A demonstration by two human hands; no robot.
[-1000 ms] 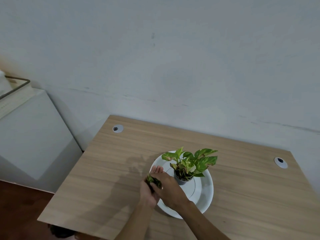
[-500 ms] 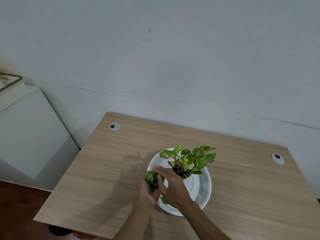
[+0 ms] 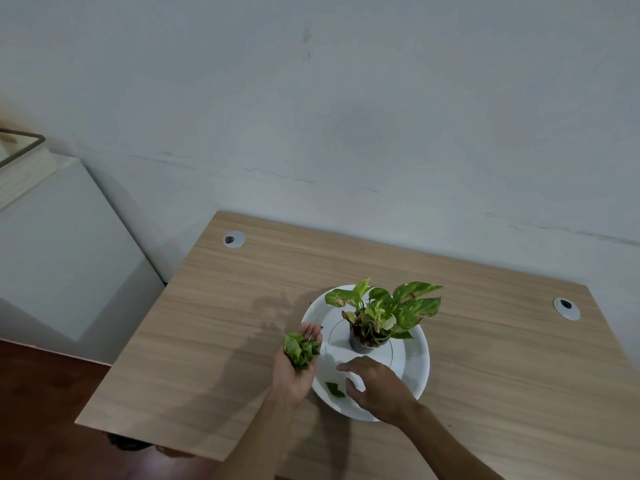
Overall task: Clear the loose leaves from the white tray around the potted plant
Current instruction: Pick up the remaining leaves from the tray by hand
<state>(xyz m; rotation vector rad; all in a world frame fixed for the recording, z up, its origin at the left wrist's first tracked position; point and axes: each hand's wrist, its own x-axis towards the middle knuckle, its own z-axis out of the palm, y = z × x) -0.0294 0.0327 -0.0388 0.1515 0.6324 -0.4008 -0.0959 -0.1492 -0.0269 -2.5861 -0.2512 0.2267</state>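
Gathered green leaves [image 3: 300,351] rest on our upturned, uncurled left grip [image 3: 295,374]; our empty, slack right grip [image 3: 379,388] should next pinch the stray green leaf [image 3: 335,390] off the round white tray [image 3: 416,370].

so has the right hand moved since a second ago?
Yes. The right hand has pulled away from the left hand, toward the near rim of the white tray; it is now in front of the pot, beside a loose leaf.

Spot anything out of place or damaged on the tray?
One loose leaf lies on the white tray near its front rim, beside the right hand. The potted plant stands upright, but some leaves have brown, dried edges.
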